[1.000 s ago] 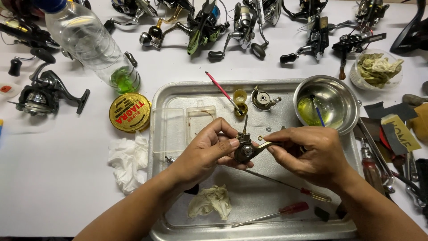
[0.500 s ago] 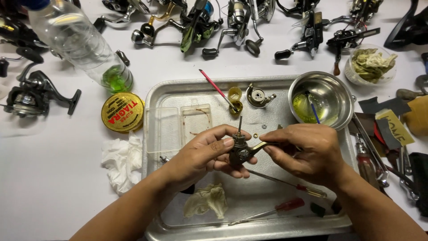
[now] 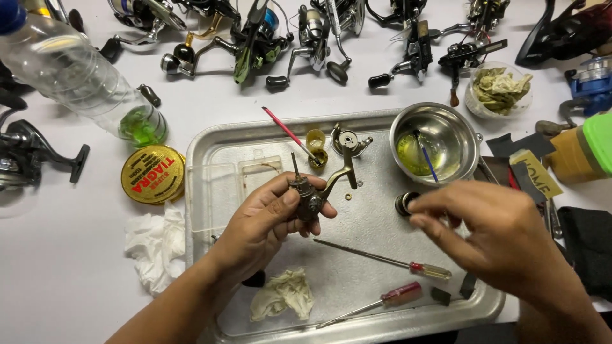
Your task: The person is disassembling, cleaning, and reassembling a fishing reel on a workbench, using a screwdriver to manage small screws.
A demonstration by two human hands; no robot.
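My left hand (image 3: 268, 220) grips a small dark fishing-reel body (image 3: 306, 197) with a thin shaft pointing up and a bronze arm angled to the upper right, held over a metal tray (image 3: 217, 137). My right hand (image 3: 494, 232) has come away to the right and hovers over the tray, fingertips touching or right beside a small dark round part (image 3: 406, 204). Whether those fingers pinch the part is hidden.
On the tray lie two red-handled screwdrivers (image 3: 389, 261), a stained rag (image 3: 284, 296), a small brass cup (image 3: 317, 150), a red brush and a steel bowl (image 3: 440, 137) with yellow oil. Around it: several reels (image 3: 261, 38), a plastic bottle (image 3: 83, 83), a yellow tin (image 3: 153, 173), tissue (image 3: 150, 245).
My right hand let go of the reel body and moved right toward the small round part. The left hand still holds the reel body, whose bronze arm now shows.
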